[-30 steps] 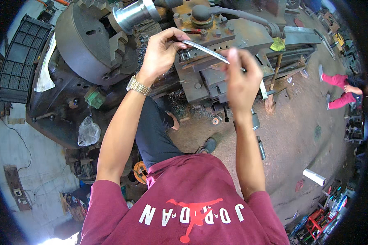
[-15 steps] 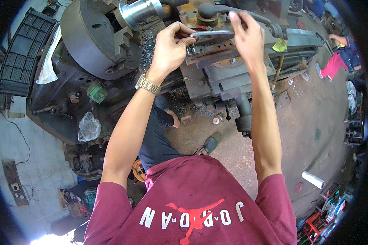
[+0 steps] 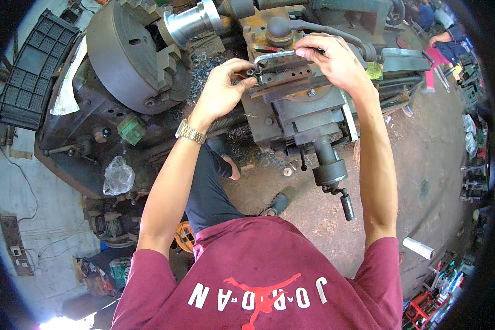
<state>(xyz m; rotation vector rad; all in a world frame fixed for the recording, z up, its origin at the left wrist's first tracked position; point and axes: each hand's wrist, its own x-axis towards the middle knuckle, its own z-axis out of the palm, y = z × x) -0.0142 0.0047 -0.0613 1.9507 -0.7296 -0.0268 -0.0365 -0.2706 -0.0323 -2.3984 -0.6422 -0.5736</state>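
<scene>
So the right hand [image 3: 333, 61] has its grip clamped round the long end of an L-shaped metal key [image 3: 278, 55], which lies over the tool block [image 3: 289, 75] on the lathe, bent end down by the bolt heads. Left hand [image 3: 226, 88] has thumb and fingertips right at that bend, can't tell if its grip is actually pinching anything. Big grey chuck [image 3: 118, 58] sits off to the left, silver flanged cylinder [image 3: 190, 26] beside it
</scene>
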